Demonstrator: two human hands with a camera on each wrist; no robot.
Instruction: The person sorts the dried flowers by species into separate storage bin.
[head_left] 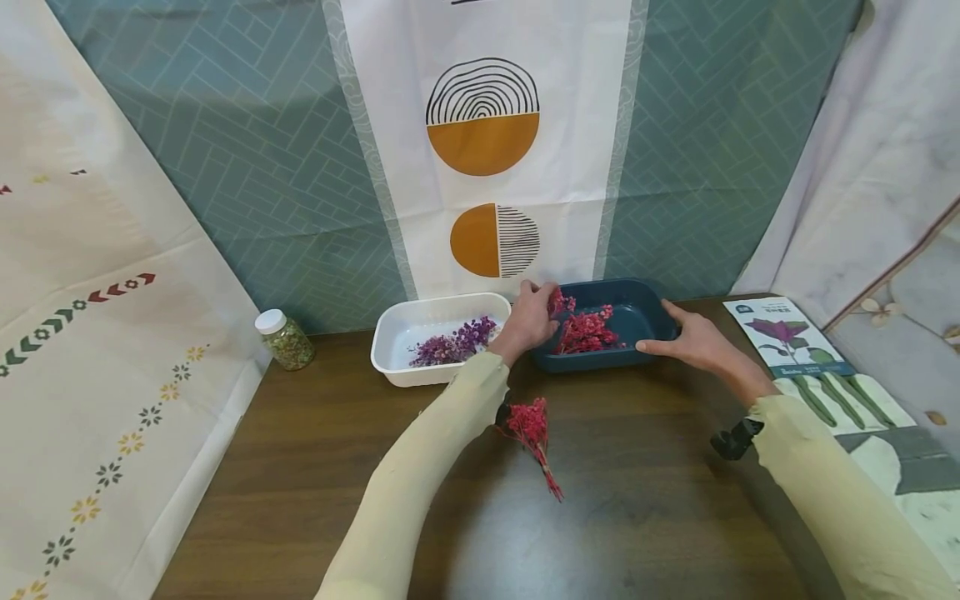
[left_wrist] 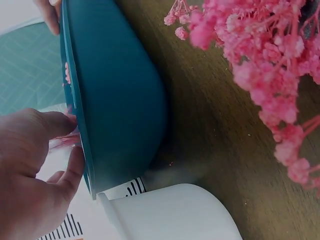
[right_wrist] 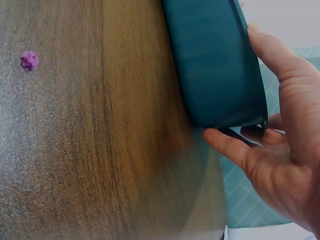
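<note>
My left hand [head_left: 528, 321] reaches over the left end of a dark blue tray [head_left: 651, 325] and pinches a small bunch of pink dried flowers [left_wrist: 67, 141] just above the rim. More pink dried flowers [head_left: 588, 332] lie inside the tray. At the other end, my right hand [head_left: 693, 337] holds the tray, with the thumb at its rim and the fingers [right_wrist: 227, 145] round its corner. A separate pink bunch [head_left: 531, 425] lies on the table below my left wrist, its stems pointing toward me.
Left of the blue tray stands a white tray [head_left: 390, 354] with purple dried flowers [head_left: 450, 343]. A white-capped jar [head_left: 288, 342] of greenish bits is farther left. A seed packet [head_left: 787, 337] lies at the right. One purple floret [right_wrist: 30, 60] is on the wooden table [head_left: 637, 500].
</note>
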